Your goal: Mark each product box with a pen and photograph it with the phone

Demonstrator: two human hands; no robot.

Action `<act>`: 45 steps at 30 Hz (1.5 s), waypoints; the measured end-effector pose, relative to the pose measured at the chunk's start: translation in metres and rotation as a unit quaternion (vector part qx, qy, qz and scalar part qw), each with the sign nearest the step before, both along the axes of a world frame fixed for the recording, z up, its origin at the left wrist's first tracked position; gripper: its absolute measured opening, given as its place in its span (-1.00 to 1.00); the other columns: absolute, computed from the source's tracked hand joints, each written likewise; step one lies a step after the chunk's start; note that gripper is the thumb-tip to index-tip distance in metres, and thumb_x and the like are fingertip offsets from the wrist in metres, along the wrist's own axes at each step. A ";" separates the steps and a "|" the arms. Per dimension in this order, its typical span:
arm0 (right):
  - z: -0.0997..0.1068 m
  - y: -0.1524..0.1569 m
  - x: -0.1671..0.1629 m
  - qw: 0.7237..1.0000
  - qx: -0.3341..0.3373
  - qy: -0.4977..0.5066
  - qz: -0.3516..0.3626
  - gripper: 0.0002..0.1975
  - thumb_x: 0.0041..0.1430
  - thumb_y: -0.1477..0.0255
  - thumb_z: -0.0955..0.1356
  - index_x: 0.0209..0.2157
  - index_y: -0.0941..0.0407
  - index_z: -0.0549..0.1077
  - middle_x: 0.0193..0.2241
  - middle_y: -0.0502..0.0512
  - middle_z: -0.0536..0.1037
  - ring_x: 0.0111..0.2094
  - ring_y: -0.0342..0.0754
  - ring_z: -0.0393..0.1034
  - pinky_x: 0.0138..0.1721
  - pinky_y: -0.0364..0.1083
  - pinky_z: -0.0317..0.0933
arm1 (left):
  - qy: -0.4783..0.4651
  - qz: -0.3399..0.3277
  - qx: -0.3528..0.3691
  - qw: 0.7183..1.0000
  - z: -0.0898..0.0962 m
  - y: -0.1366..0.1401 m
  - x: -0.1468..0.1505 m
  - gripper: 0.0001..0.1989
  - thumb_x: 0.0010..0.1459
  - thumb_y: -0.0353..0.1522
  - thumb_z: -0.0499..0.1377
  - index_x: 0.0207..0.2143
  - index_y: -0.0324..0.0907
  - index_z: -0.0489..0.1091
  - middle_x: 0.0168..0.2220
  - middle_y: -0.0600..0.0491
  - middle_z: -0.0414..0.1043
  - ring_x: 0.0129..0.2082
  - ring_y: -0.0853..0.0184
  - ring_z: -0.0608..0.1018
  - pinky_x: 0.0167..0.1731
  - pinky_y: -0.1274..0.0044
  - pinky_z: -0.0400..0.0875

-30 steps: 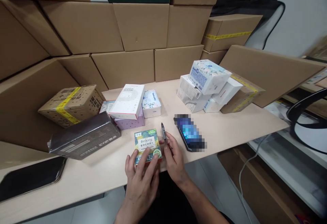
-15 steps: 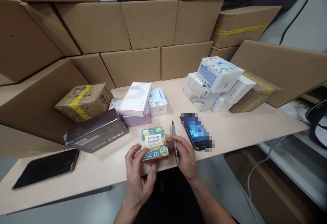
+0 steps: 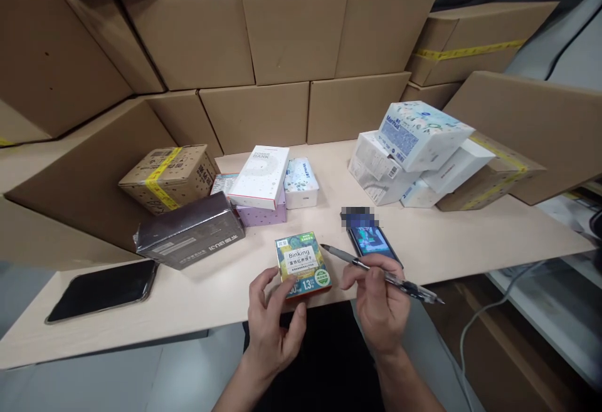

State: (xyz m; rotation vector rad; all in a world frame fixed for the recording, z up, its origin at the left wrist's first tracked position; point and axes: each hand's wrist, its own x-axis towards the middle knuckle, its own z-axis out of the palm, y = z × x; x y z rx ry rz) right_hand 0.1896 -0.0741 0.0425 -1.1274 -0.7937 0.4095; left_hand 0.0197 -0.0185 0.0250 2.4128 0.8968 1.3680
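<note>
A small green and yellow Binking box [image 3: 301,261] lies flat near the table's front edge. My left hand [image 3: 276,318] rests at its lower left side, fingers apart, with fingertips on or just over the box. Right of the box, my right hand [image 3: 383,302] pinches a grey and black pen [image 3: 345,255] between thumb and fingers. The pen lies slantwise, its grey end toward the box and its clear end pointing right. Behind that hand a phone [image 3: 374,239] with a lit screen lies on the table, partly hidden by the fingers.
A dark phone [image 3: 103,290] lies at the left. Behind it are a black box [image 3: 188,230] and a taped carton [image 3: 169,177]. A white power bank box [image 3: 261,177] tops a purple box [image 3: 263,214]. Tissue packs [image 3: 421,136] are stacked right; cardboard boxes [image 3: 254,117] wall the back.
My right hand has moved right and turned the pen from nearly upright to slantwise, now overlapping the lit phone. The left hand stays by the Binking box. The whole view has shifted a little.
</note>
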 end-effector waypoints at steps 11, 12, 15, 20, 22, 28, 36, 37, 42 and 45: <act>0.018 0.020 -0.006 0.987 -0.084 -0.128 0.052 -0.83 0.28 0.39 0.34 -0.09 0.02 0.38 -0.23 0.03 0.55 -0.22 -0.10 0.50 -0.16 -0.11 0.40 | 0.017 -0.049 0.105 0.993 0.016 0.016 0.018 -0.66 0.14 -0.48 0.13 -0.01 -0.23 0.40 -0.07 -0.14 0.48 0.04 0.05 0.44 0.02 0.16 0.41; 0.022 0.026 -0.006 0.984 -0.087 -0.144 0.063 -0.85 0.28 0.39 0.34 -0.12 0.03 0.36 -0.27 0.01 0.53 -0.26 -0.12 0.49 -0.20 -0.13 0.40 | 0.019 -0.054 0.104 0.993 0.016 0.017 0.019 -0.68 0.14 -0.47 0.13 -0.02 -0.24 0.40 -0.09 -0.14 0.50 0.04 0.05 0.44 0.01 0.16 0.40; 0.031 0.042 -0.008 0.971 -0.093 -0.189 0.115 -0.93 0.31 0.37 0.29 -0.19 0.05 0.30 -0.43 -0.07 0.46 -0.43 -0.17 0.42 -0.37 -0.19 0.34 | 0.020 -0.062 0.100 0.993 0.013 0.020 0.021 -0.72 0.16 -0.45 0.13 -0.05 -0.23 0.42 -0.12 -0.12 0.51 0.05 0.04 0.46 0.04 0.13 0.38; 0.041 0.056 -0.009 0.952 -0.122 -0.242 0.142 -0.86 0.33 0.41 0.22 -0.14 0.06 0.37 -0.28 0.03 0.55 -0.26 -0.13 0.48 -0.18 -0.15 0.37 | -0.002 -0.065 0.116 0.991 0.007 0.029 0.024 -0.76 0.14 -0.49 0.14 -0.12 -0.19 0.44 -0.17 -0.08 0.53 0.01 0.09 0.52 0.05 0.14 0.40; 0.042 0.057 -0.009 0.952 -0.125 -0.243 0.135 -0.85 0.33 0.41 0.22 -0.15 0.06 0.39 -0.27 0.03 0.56 -0.24 -0.12 0.48 -0.16 -0.14 0.37 | -0.010 -0.065 0.121 0.991 0.004 0.032 0.024 -0.77 0.13 -0.50 0.14 -0.14 -0.19 0.44 -0.20 -0.06 0.53 -0.02 0.12 0.54 0.03 0.17 0.42; 0.044 0.056 -0.006 0.951 -0.147 -0.236 0.135 -0.89 0.29 0.40 0.27 -0.18 0.06 0.40 -0.32 0.01 0.56 -0.33 -0.14 0.47 -0.24 -0.15 0.36 | -0.012 -0.055 0.113 0.992 0.000 0.033 0.025 -0.79 0.12 -0.54 0.17 -0.19 -0.18 0.46 -0.25 -0.03 0.53 -0.05 0.15 0.56 0.02 0.21 0.43; 0.036 0.066 -0.004 0.961 -0.114 -0.235 0.088 -0.86 0.33 0.38 0.23 -0.33 0.07 0.33 -0.53 -0.10 0.40 -0.53 -0.21 0.33 -0.45 -0.21 0.24 | -0.025 -0.048 0.109 0.993 0.004 0.029 0.027 -0.79 0.12 -0.54 0.18 -0.18 -0.20 0.48 -0.25 -0.04 0.53 -0.06 0.17 0.55 0.03 0.22 0.43; 0.033 0.066 -0.005 0.960 -0.111 -0.243 0.080 -0.86 0.33 0.38 0.23 -0.32 0.07 0.34 -0.52 -0.09 0.41 -0.51 -0.20 0.34 -0.43 -0.21 0.25 | -0.026 -0.045 0.105 0.993 0.004 0.029 0.027 -0.79 0.12 -0.53 0.18 -0.18 -0.19 0.48 -0.26 -0.03 0.53 -0.06 0.17 0.55 0.03 0.22 0.44; 0.029 0.063 -0.006 0.946 -0.132 -0.288 0.067 -0.87 0.34 0.38 0.24 -0.31 0.06 0.36 -0.47 -0.06 0.46 -0.44 -0.17 0.40 -0.36 -0.19 0.29 | -0.030 -0.037 0.092 0.995 0.003 0.027 0.028 -0.80 0.12 -0.48 0.17 -0.18 -0.16 0.48 -0.27 -0.02 0.55 -0.08 0.17 0.58 0.02 0.21 0.45; 0.030 0.064 -0.006 0.939 -0.147 -0.302 0.069 -0.86 0.35 0.37 0.23 -0.31 0.06 0.36 -0.47 -0.06 0.46 -0.45 -0.17 0.40 -0.37 -0.19 0.29 | -0.035 -0.036 0.089 0.995 0.004 0.027 0.028 -0.80 0.12 -0.48 0.18 -0.19 -0.15 0.49 -0.28 -0.01 0.55 -0.09 0.17 0.58 0.02 0.21 0.46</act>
